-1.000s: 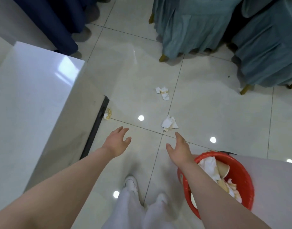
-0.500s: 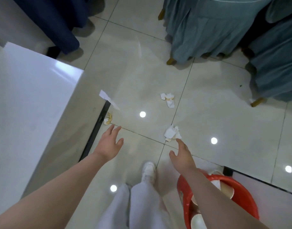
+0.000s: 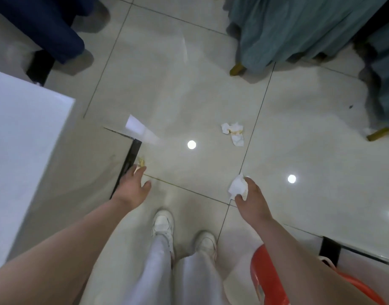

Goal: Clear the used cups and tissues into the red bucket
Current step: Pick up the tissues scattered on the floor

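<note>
A crumpled white tissue [image 3: 237, 187] lies on the tiled floor, and my right hand [image 3: 253, 202] has thumb and fingers pinched around it. My left hand [image 3: 133, 187] is open, fingers spread, its fingertips almost touching a small yellow-stained tissue scrap [image 3: 141, 162] beside a black table leg. A third crumpled, stained tissue [image 3: 233, 133] lies farther out on the floor, clear of both hands. The red bucket [image 3: 265, 280] sits at the lower right, under my right forearm, which hides most of it and its contents.
A white table [image 3: 24, 155] with a black leg [image 3: 128, 170] fills the left. Teal-covered chairs [image 3: 299, 29] with gold feet stand at the top right, dark blue fabric [image 3: 46, 25] at the top left. Another table edge [image 3: 365, 249] is lower right. My white shoes [image 3: 163, 225] stand between my arms.
I have stepped forward and bent lower. My right hand has reached the white tissue and closed on it; my left hand moved out to the yellow-stained scrap. The bucket slid toward the frame's bottom.
</note>
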The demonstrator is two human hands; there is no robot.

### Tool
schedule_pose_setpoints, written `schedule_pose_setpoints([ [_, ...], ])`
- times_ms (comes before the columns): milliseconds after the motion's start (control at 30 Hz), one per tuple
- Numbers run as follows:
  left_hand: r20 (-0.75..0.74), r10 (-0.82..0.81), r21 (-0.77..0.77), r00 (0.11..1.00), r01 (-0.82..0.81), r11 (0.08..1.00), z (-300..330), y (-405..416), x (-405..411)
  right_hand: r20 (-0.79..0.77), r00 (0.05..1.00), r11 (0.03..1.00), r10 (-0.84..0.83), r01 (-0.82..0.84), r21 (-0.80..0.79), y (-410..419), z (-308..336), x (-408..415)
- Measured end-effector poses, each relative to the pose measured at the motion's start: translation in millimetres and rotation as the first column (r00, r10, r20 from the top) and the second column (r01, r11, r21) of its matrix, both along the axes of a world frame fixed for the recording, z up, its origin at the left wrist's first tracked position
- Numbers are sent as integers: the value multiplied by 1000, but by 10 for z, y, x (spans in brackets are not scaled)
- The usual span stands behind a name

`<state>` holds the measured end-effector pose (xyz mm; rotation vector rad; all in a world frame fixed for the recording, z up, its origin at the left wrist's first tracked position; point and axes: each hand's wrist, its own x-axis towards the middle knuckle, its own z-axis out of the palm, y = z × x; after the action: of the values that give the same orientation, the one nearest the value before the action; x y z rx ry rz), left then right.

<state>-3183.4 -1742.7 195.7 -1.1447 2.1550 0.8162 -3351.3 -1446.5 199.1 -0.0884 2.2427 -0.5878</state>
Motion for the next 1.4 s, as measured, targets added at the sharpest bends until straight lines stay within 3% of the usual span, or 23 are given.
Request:
schedule_pose_setpoints([
  [267,37,75,94,997,-78,993,-1100,-305,-131,-16,997,997,-80,80,14,-339,-1075,-137],
  [533,101,17,51,995,-22,998,-2008,-588,9,-24,999,983,-39,42,180,-298,-2008,-246],
  [800,103,49,-24,993,-47,999,-2501,-612,-36,-52,997,958,-63,75,277,-242,-2526,-343],
  [1000,13,26,-39,1000,-25,999,-2654,-566,-112,-123,992,953,0,37,299,-114,-2707,-342],
  [1167,-21,-285,4,958,285,958,-2601,-550,-396,-161,987,982,-15,45,184,-88,-2716,-530],
  [1300,-132,-322,-18,937,323,946,-2515,-545,-890,-207,978,998,-38,48,43,-268,-2612,-882],
  [1400,-219,-333,-35,917,334,942,-2466,-530,-1241,-266,964,997,29,-49,-68,-528,-2567,-1180],
])
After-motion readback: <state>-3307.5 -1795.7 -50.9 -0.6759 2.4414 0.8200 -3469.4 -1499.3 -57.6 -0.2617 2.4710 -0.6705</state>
